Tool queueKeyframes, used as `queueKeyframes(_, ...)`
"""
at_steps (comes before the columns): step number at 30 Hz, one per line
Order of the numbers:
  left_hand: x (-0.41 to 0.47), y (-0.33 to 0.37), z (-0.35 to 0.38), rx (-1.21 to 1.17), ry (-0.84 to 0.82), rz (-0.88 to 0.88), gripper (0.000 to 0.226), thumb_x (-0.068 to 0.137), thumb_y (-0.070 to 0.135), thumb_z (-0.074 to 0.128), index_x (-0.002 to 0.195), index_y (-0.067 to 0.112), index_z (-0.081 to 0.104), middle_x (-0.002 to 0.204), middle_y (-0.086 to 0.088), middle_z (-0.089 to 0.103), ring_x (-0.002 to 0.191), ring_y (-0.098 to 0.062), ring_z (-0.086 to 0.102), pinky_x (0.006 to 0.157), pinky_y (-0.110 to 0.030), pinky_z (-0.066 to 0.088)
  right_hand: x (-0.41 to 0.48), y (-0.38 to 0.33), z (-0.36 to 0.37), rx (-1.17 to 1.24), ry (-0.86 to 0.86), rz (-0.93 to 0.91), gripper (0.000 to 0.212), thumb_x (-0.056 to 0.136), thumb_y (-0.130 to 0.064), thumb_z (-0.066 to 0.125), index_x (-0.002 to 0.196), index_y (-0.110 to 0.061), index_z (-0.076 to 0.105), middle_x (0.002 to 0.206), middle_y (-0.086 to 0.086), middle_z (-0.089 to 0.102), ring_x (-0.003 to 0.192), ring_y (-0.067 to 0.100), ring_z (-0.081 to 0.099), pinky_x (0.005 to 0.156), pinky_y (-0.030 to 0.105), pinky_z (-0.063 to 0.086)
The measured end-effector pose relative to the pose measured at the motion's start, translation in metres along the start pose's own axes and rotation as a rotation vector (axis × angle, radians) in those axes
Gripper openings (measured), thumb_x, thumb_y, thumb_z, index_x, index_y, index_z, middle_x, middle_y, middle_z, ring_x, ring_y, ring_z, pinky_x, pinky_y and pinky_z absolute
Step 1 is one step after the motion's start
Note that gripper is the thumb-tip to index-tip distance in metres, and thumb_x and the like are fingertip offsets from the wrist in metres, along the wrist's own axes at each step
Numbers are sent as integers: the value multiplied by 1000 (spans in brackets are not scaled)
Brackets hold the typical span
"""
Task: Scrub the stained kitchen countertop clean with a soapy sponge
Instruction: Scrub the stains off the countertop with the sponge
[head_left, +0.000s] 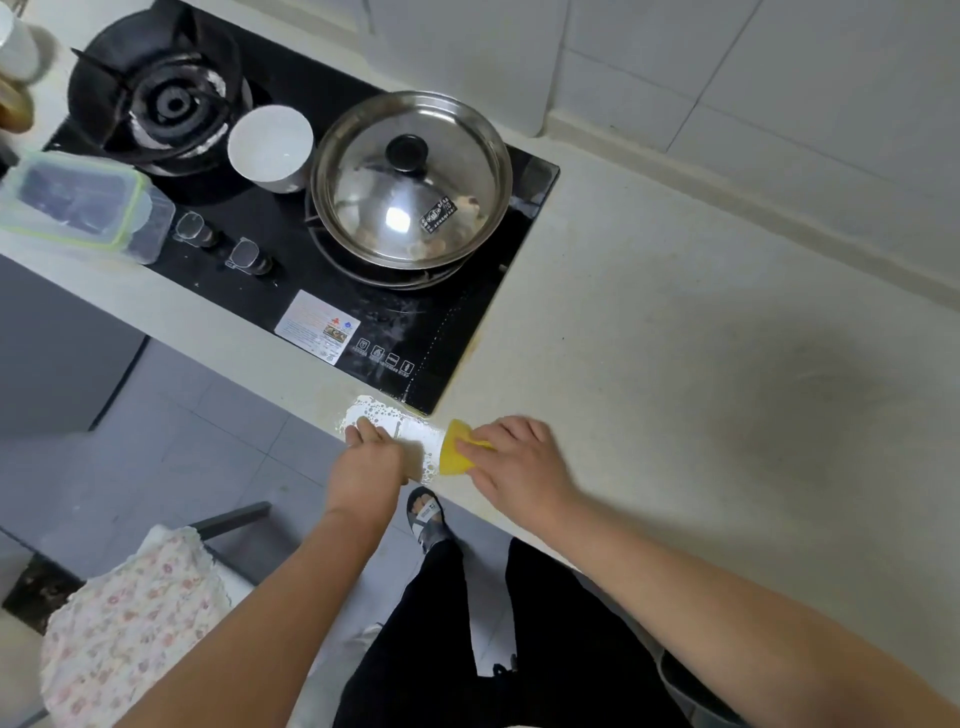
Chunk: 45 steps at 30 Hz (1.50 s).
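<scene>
**Sponge at the front edge of the desk**

The right hand (519, 462) grips the yellow sponge (457, 452), its fingers (498, 434) bent over the sponge's right part and holding it flat on the pale desk (675, 338). A patch of white foam (410, 428) lies just left of these fingers, touching the sponge. The left hand (369, 467) rests at the foam's left end on the desk edge, fingers curled; whether they grasp anything cannot be told. Beyond both sets of fingers sits the black hob (322, 270), whose near corner lies close to the foam. It carries a lidded steel pot (410, 176) and a white bowl (270, 148). A clear plastic container (78, 202) overlaps the hob's far left edge.
</scene>
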<state>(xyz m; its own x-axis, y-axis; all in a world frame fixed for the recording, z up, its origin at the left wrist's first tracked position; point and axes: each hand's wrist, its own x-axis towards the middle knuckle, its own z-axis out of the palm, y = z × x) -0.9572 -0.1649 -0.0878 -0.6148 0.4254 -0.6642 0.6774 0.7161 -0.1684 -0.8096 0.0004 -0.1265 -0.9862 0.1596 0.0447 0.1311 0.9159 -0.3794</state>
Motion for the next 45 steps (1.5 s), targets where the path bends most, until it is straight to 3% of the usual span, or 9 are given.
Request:
queueKeyframes(3,5,1,-3,15,-67,14,35,87,-1,70,119,14,66,112,-10,42,105,-23,44,69,-28,48,15,55,-30,-28,98,144,34,85,-38,63,119,-37,68,114,-11,65,101,23,56,86,40,44)
queueKeyframes(11,11,7,-2,35,-62,-58,32,87,0,68,118,7,67,119,-14,49,111,-28,51,70,-29,47,82,241,-101,-126,386,1048,41,90,-38,57,127,-23,65,128,11,58,113,38,52,95,41,40)
queueKeyframes(14,12,11,-8,24,-91,-70,23,87,-3,66,106,10,65,117,-14,51,110,-30,53,72,-30,45,111,191,-63,-126,347,909,41,86,-43,57,123,-28,66,126,8,59,109,36,54,93,41,43)
queueKeyframes(20,12,14,-6,72,-40,-102,34,90,4,69,124,5,64,118,-14,53,111,-28,57,72,-29,43,93,35,-2,-42,168,355,37,81,-26,58,117,-26,67,115,4,61,99,33,51,86,44,42)
queueKeyframes(28,10,11,-6,22,-50,-83,36,93,10,69,127,4,65,123,-16,46,114,-30,50,75,-32,44,32,23,4,25,-94,-185,43,75,-24,67,117,-32,70,117,-1,63,101,29,56,83,40,45)
queueKeyframes(30,11,12,-7,0,-49,-100,39,91,8,71,129,1,63,123,-17,46,114,-30,50,74,-33,45,42,51,-15,21,-14,-160,38,76,-25,70,113,-29,72,114,2,65,97,31,59,79,40,50)
queueKeyframes(33,11,13,-5,-11,-41,-104,41,90,5,70,130,1,62,123,-17,47,113,-29,50,74,-32,47,79,118,-47,-15,215,258,41,78,-29,64,118,-24,68,111,10,64,94,37,59,80,45,51)
queueKeyframes(37,14,11,-2,0,-55,-93,37,87,1,70,123,7,66,122,-15,47,111,-29,50,70,-30,43,128,154,-57,-55,268,692,40,82,-33,59,120,-23,66,112,10,59,101,36,54,87,43,44)
queueKeyframes(45,13,10,-2,-35,-35,-94,31,86,0,70,116,8,68,117,-14,47,110,-28,50,72,-33,48,54,-12,20,87,167,375,43,80,-32,63,123,-28,65,115,-1,59,103,28,50,83,42,42)
